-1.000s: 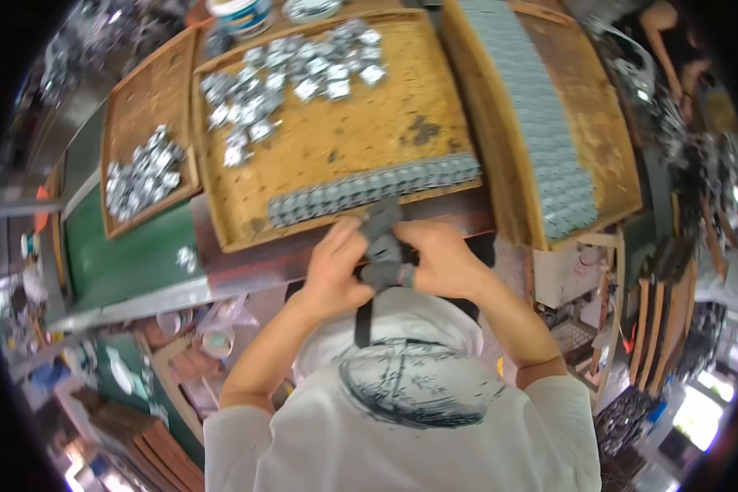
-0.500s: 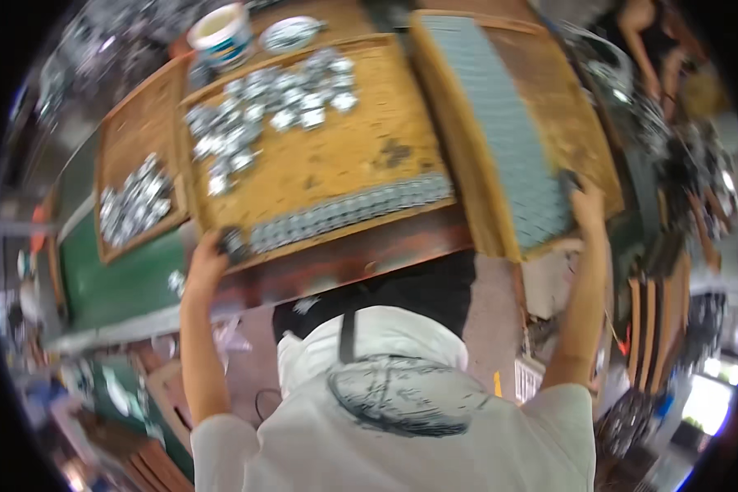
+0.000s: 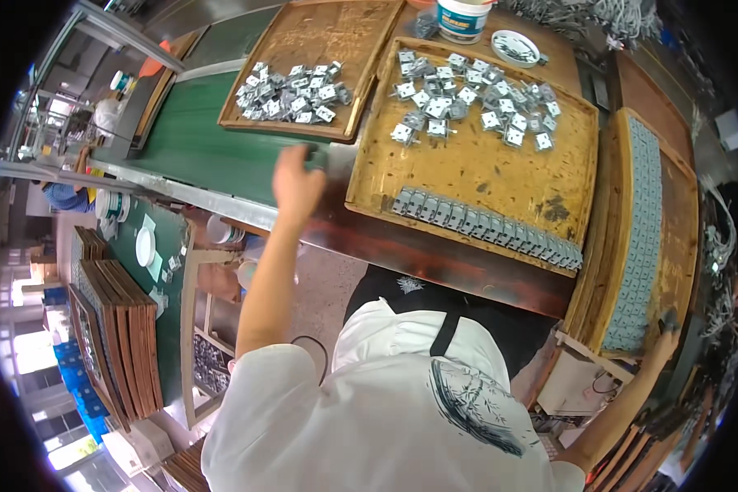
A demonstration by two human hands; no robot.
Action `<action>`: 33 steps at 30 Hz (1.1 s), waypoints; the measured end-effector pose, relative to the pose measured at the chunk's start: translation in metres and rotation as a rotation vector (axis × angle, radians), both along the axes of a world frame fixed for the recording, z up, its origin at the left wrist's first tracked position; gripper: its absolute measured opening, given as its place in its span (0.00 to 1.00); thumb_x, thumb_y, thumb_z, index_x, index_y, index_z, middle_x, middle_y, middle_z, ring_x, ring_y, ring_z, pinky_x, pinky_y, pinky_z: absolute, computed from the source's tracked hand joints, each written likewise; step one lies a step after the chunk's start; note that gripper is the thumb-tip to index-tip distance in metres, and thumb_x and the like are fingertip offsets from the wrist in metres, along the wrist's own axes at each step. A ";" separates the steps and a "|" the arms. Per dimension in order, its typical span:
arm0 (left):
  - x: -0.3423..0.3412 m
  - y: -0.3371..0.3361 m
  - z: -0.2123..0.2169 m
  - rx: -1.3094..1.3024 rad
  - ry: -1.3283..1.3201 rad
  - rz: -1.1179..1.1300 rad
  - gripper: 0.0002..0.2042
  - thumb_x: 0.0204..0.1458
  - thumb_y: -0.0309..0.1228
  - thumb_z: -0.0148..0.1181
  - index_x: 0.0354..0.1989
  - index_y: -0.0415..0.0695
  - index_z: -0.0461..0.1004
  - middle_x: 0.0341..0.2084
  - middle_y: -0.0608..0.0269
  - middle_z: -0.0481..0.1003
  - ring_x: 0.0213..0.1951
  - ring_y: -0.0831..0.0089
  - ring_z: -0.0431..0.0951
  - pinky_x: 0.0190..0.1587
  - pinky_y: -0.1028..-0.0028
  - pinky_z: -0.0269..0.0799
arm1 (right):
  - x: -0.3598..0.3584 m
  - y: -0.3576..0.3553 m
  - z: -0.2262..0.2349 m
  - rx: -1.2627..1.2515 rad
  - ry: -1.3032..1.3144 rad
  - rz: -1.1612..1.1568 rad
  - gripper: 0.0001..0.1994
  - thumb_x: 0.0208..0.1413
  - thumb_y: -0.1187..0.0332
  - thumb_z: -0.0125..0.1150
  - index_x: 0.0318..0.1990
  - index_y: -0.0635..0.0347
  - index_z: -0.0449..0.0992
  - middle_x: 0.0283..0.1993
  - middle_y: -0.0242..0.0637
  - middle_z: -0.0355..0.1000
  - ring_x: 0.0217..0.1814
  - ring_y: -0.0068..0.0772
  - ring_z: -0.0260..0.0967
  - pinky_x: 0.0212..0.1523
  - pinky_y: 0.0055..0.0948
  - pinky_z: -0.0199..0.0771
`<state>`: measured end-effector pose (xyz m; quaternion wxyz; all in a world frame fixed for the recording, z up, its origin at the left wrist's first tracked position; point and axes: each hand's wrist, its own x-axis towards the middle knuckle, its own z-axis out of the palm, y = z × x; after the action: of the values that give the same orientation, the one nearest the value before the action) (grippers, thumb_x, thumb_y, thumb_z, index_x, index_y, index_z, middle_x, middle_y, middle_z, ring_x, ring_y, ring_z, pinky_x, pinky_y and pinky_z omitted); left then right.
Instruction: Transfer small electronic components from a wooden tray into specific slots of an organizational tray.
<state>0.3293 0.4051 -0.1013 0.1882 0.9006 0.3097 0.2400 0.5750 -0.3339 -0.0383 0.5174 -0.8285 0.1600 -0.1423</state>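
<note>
Workbench scene, factory floor, green conveyor belt (image 3: 197,148) running along the far left edge.

Left hand (image 3: 297,182) sits at the near left corner of the middle wooden tray (image 3: 476,176), right where tray edge meets the belt. Fingers curled over something small and dark at that corner; can't tell what it is or whether the grip is tight.

Right hand (image 3: 662,340) is stretched far right, down at the near end of the right-hand tray (image 3: 681,213), which stands tilted. Fingers bent over a small dark piece against the tray edge; too small and near the rim to say whether they clamp it.

Middle tray: loose pile of small metal parts (image 3: 467,98) at the far end, a neat row of parts (image 3: 488,225) along the near edge. Right tray: packed rows of parts (image 3: 635,238) down its length.

Around:
- second tray (image 3: 320,41) on the far left with another loose pile of parts (image 3: 291,88)
- white tub (image 3: 464,18) and a small round dish (image 3: 515,47) beyond the middle tray
- stack of empty wooden trays (image 3: 119,340) low left, beside a side table
- another person (image 3: 66,195) far left, by the belt

Middle tray lies between the two hands, which are well apart.
</note>
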 end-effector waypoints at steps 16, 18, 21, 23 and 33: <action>-0.044 0.092 -0.059 -0.512 0.245 0.209 0.21 0.51 0.34 0.54 0.53 0.37 0.75 0.37 0.53 0.80 0.39 0.65 0.79 0.41 0.68 0.73 | -0.063 0.207 0.004 0.189 -0.092 0.562 0.16 0.61 0.73 0.60 0.56 0.61 0.72 0.46 0.31 0.74 0.40 0.22 0.72 0.37 0.22 0.74; -0.045 0.087 -0.051 -0.553 0.205 0.202 0.21 0.50 0.32 0.52 0.52 0.39 0.76 0.39 0.51 0.80 0.43 0.63 0.80 0.42 0.67 0.74 | -0.069 0.218 0.005 0.193 -0.081 0.506 0.15 0.62 0.73 0.58 0.56 0.62 0.72 0.45 0.30 0.74 0.39 0.21 0.72 0.39 0.22 0.75; -0.035 0.071 -0.002 -0.920 0.417 0.175 0.21 0.49 0.26 0.48 0.52 0.40 0.76 0.41 0.55 0.79 0.41 0.70 0.79 0.38 0.69 0.75 | -0.073 0.229 0.007 0.174 -0.131 0.496 0.14 0.63 0.74 0.57 0.55 0.62 0.73 0.45 0.29 0.74 0.38 0.20 0.72 0.39 0.22 0.74; -0.041 0.083 -0.008 -1.028 0.352 0.025 0.21 0.47 0.21 0.46 0.51 0.41 0.76 0.41 0.58 0.78 0.38 0.71 0.78 0.36 0.72 0.74 | -0.073 0.227 0.004 0.181 -0.127 0.505 0.13 0.63 0.74 0.57 0.55 0.63 0.73 0.45 0.30 0.74 0.37 0.20 0.72 0.38 0.22 0.74; -0.029 0.104 -0.005 -0.803 0.292 -0.121 0.18 0.40 0.17 0.51 0.44 0.35 0.71 0.34 0.62 0.74 0.36 0.73 0.74 0.37 0.73 0.72 | -0.087 0.233 -0.004 0.300 -0.062 0.486 0.14 0.61 0.76 0.58 0.54 0.64 0.73 0.45 0.34 0.73 0.38 0.21 0.72 0.37 0.24 0.76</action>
<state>0.2999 0.5087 -0.1062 0.4918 0.7969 0.3484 -0.0409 0.4881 -0.1010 -0.0427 0.6577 -0.7521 -0.0400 -0.0142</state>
